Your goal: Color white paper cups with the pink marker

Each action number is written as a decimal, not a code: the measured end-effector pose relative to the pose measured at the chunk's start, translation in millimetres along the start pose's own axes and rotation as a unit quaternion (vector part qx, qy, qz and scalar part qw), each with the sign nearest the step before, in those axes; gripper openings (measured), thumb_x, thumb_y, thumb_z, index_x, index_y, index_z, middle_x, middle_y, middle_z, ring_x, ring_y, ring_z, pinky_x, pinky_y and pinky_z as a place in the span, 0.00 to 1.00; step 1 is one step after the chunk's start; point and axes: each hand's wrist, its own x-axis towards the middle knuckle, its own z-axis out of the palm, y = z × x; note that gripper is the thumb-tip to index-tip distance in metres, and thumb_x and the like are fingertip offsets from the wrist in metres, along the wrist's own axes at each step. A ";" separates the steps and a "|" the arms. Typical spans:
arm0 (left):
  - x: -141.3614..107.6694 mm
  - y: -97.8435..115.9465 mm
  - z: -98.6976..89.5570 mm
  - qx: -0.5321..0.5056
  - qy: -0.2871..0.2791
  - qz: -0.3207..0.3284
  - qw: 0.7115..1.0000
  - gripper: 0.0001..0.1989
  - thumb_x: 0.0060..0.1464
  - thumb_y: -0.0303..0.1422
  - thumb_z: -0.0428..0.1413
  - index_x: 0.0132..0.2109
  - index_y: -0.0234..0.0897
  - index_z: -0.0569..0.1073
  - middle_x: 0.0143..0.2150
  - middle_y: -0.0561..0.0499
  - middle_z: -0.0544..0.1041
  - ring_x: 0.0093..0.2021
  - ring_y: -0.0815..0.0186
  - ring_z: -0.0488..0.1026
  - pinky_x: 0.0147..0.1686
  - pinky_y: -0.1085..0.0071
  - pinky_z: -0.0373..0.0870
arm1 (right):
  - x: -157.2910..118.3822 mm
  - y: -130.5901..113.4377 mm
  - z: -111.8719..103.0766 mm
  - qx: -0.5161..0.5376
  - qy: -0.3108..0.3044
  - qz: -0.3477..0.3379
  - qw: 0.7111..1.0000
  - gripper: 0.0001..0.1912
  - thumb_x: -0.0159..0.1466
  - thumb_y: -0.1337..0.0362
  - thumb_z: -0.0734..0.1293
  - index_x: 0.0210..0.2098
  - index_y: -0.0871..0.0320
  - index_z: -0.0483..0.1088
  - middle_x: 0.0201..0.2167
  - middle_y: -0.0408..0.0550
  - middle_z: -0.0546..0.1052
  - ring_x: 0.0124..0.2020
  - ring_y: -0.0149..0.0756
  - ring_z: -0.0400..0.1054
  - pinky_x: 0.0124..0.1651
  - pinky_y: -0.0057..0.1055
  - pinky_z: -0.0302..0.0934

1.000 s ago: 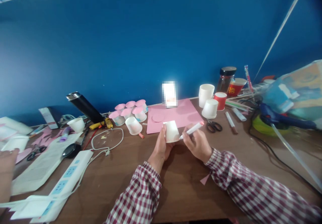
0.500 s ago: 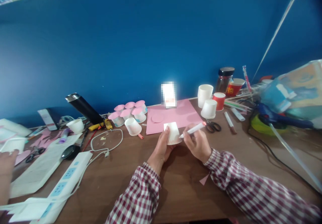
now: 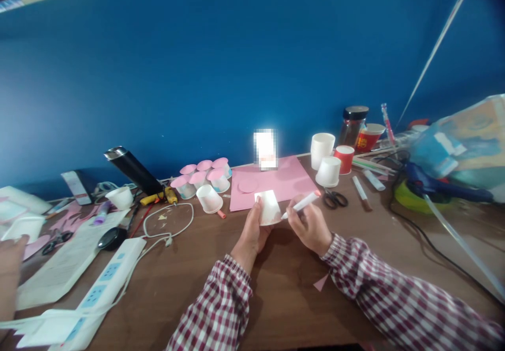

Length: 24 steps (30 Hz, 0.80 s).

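My left hand is wrapped round a white paper cup, thumb on its side and fingers underneath. The cup is tilted, with its rim toward me. My right hand grips a white marker with an orange-red end; its tip is at the cup's lower right side, and faint pinkish marks show there. Behind both hands lies a pink sheet with a pink paper disc on it. Left of the sheet a white cup lies tilted near an orange marker cap.
Several pink-topped cups stand left of the sheet. Right are white cups, a red cup, scissors and a glue gun. A power strip and another person's hand are at left.
The cup in my left hand has tilted and shifted slightly to the left. My right hand and the marker have hardly moved. The whole view has shifted a little.
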 end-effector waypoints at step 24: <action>-3.1 -2.5 5.0 0.040 -0.008 -0.001 0.999 0.25 0.49 0.50 0.60 0.42 0.30 0.74 0.38 0.43 0.78 0.37 0.61 0.75 0.42 0.64 0.70 | -0.4 2.9 0.9 -0.014 0.022 -0.021 0.999 0.04 0.65 0.65 0.59 0.33 0.57 0.62 0.23 0.44 0.71 0.23 0.32 0.68 0.28 0.26 0.61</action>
